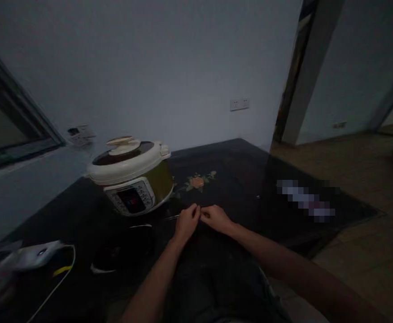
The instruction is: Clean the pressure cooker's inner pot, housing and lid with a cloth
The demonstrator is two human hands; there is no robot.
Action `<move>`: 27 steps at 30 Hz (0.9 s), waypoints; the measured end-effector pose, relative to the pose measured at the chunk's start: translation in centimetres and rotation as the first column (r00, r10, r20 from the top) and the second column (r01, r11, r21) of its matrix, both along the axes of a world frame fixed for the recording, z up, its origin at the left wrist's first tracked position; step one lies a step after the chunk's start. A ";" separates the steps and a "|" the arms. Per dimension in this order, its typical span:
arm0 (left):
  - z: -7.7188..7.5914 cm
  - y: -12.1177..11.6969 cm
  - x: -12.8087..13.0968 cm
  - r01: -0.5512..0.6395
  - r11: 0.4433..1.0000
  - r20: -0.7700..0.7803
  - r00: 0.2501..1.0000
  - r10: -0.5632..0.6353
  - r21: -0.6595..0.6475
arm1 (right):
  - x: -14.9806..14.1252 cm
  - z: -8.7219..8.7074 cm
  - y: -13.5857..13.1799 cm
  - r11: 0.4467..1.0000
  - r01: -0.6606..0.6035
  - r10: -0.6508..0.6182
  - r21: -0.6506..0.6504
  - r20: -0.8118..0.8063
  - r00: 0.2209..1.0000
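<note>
Left hand and right hand: fingers curled closed, tips meeting; anything pinched between, cannot tell | thin pale strip at left hand, contact unclear | electric cooker beyond, to the left, by counter's wall-side edge | pixelated item towards right corner, open surface between it and right hand

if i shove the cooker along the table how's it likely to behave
The cooker looks bulky and hard-shelled, so it would probably feel heavy and move as one stiff piece. The dark tabletop looks smooth and glossy, so it may slide rather than tip.
</note>
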State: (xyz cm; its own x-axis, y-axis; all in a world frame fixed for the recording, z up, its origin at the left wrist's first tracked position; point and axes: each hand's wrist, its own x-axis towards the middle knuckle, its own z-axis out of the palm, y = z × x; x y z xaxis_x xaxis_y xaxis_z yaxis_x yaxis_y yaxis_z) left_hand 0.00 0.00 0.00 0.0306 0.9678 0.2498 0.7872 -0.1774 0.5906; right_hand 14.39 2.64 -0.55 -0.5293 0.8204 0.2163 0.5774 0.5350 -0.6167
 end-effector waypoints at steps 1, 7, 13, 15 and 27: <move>0.0 0.0 -0.1 -0.002 1.000 0.001 1.000 0.002 0.000 | 0.0 0.0 0.0 1.000 0.007 -0.007 -0.001 0.002 1.000; 0.0 -0.1 -0.2 -0.002 1.000 0.023 1.000 0.002 0.002 | 0.1 0.3 0.0 1.000 0.020 -0.019 -0.020 0.009 1.000; 0.2 -0.4 -0.3 -0.007 1.000 0.076 0.997 0.004 0.029 | 0.1 0.4 -0.3 0.999 -0.009 0.009 -0.034 0.005 1.000; 0.7 -0.9 -0.2 -0.011 0.999 0.103 0.995 0.006 0.047 | 0.2 0.6 -0.5 0.999 -0.011 0.012 -0.043 0.006 1.000; 10.8 -5.6 -4.7 0.085 0.977 0.154 0.981 -0.116 0.198 | 0.3 2.9 -1.4 0.986 -0.149 0.144 -0.071 -0.068 0.987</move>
State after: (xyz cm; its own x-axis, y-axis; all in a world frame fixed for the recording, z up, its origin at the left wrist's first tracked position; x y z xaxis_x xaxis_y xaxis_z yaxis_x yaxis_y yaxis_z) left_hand -4.73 -5.57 10.75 0.0689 0.8964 0.4378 0.6554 -0.3715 0.6576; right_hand 14.74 1.19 2.38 -0.6323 0.7503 0.1928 0.4552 0.5612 -0.6913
